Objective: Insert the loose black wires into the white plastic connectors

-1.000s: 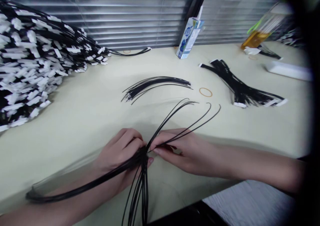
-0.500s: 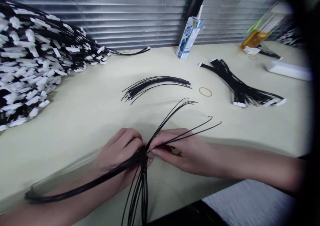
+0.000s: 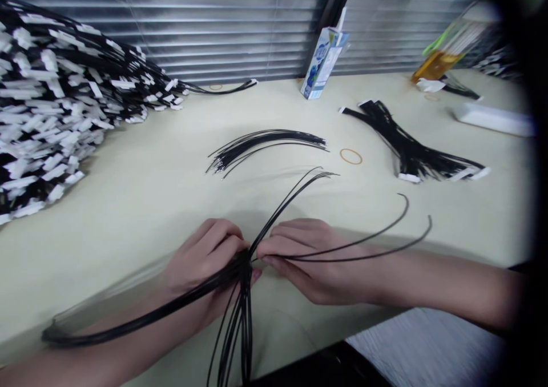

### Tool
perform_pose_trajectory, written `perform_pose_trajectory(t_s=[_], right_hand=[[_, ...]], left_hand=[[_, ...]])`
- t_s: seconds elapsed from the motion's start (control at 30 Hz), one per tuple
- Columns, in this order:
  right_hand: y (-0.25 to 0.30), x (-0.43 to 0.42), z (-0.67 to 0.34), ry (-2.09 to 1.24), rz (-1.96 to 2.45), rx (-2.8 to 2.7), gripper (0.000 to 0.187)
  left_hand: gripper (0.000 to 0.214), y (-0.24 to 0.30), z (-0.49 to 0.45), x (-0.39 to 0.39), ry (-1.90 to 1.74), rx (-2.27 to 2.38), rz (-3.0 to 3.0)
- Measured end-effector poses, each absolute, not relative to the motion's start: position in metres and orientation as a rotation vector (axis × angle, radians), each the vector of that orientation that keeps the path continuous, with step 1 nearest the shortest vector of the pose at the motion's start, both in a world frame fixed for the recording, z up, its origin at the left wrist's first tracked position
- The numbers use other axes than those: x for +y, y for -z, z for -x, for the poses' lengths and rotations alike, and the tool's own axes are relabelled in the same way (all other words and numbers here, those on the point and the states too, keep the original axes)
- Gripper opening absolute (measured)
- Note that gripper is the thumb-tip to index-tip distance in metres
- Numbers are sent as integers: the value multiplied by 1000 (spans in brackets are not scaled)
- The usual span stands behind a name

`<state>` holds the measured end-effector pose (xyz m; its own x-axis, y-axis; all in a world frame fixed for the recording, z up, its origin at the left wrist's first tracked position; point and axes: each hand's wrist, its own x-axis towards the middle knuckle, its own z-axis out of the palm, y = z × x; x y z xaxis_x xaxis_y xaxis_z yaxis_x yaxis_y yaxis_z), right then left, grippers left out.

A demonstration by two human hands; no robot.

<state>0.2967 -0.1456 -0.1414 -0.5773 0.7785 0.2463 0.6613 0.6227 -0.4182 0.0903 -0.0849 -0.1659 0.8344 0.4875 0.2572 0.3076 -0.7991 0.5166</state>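
Observation:
My left hand (image 3: 208, 256) is closed around a bundle of thin black wires (image 3: 141, 323). One part of the bundle lies back over the left forearm, another hangs down below the hand, and a few strands fan up and to the right. My right hand (image 3: 308, 256) pinches two black wires (image 3: 363, 250) beside the left fingertips, and their curled free ends reach over the right wrist. Whatever connector sits between the fingertips is hidden. Beyond the hands, a loose bunch of short black wires (image 3: 265, 140) with bare tips lies on the table.
At left is a big heap of black cables with white connectors (image 3: 55, 107). A rubber band (image 3: 351, 156) and a cable bundle (image 3: 406, 141) lie to the right. Behind stand a drink carton (image 3: 322, 61) and a container of amber liquid (image 3: 440, 59), against blinds (image 3: 235, 27).
The two wires in my right fingers have swung right and lower, their ends now farther out over the wrist. My left hand and its bundle stay nearly still.

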Motion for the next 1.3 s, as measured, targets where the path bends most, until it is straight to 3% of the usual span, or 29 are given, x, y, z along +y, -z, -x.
perform_pose_trajectory(t_s=[0.23,0.33,0.53,0.87,1.17,1.3], right_hand=[[148,-145,-299,47,924,-2569,26],[147,-145,-299,-4,989,-2531,22],[152,-145,-298,-429,1157,-2340,17],[152,-145,-291,-539,1207,-2428,19],[157,-145,-293,-18,1125,-2681,20],[156,-145,-295,-75,1106,-2647,17]], left_hand=[[9,170,-91,-87,-622,606,-2503],[9,170,-90,-87,-601,597,-2517],[12,166,-89,-86,-541,579,-2567],[9,171,-91,-86,-584,597,-2527],[6,171,-91,-88,-602,618,-2459],[7,167,-91,-86,-546,592,-2533]])
